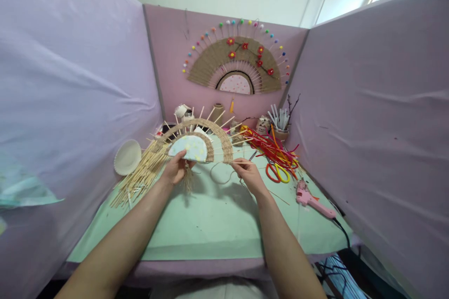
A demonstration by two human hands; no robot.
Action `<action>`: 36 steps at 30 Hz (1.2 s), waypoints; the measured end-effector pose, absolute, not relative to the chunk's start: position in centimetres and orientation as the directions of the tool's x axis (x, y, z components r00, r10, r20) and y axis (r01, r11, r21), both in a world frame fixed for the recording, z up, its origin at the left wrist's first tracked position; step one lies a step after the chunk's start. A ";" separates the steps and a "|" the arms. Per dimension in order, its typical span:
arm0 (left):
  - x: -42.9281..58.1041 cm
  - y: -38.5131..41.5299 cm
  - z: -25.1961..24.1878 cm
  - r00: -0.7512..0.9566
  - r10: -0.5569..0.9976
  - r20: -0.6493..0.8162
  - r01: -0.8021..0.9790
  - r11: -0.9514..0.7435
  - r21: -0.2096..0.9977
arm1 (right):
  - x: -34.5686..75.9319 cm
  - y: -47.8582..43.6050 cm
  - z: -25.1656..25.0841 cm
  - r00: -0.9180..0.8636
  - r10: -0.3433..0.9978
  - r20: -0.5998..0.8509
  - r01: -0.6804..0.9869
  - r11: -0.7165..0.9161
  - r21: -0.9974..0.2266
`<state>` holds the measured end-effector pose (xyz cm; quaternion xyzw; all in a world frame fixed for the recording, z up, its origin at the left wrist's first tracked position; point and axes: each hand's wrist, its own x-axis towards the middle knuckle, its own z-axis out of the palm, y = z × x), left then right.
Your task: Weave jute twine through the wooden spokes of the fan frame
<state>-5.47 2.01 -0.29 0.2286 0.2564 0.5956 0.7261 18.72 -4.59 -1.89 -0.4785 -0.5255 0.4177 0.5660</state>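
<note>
Above the table I hold up a half-round woven fan (227, 145), with thin sticks fanning out past its twine bands. Its centre is a pale blue half-disc (189, 148) with yellowish spots. My left hand (176, 167) grips the half-disc at its lower edge, thumb in front, other fingers mostly hidden behind. A twine tassel (188, 180) hangs just beside it. My right hand (248, 173) pinches the fan's lower right edge by the outer twine band and the end stick. From there a loose length of twine (218, 181) loops down below the fan.
Loose sticks (135, 180) and a white bowl (127, 157) lie left. Red pipe cleaners (268, 145), scissors (278, 173), a pink glue gun (314, 200) and a pot of glue sticks (279, 121) are right. A finished fan (203, 63) hangs on the back panel.
</note>
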 end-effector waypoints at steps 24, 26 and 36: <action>-5.2 2.1 -0.7 0.276 0.927 -0.253 -0.534 0.367 0.762 | 17.8 -4.5 -2.2 0.031 0.999 -0.021 -0.174 -0.015 -0.985; -5.5 2.3 -0.6 0.319 0.905 -0.280 -0.464 0.407 0.787 | 17.6 -4.4 -2.3 0.039 0.999 -0.034 -0.233 -0.024 -0.972; -7.7 -3.0 5.7 0.071 0.982 0.177 0.300 -0.190 0.935 | 18.2 -3.9 -2.5 0.121 0.983 -0.139 -0.404 -0.079 -0.911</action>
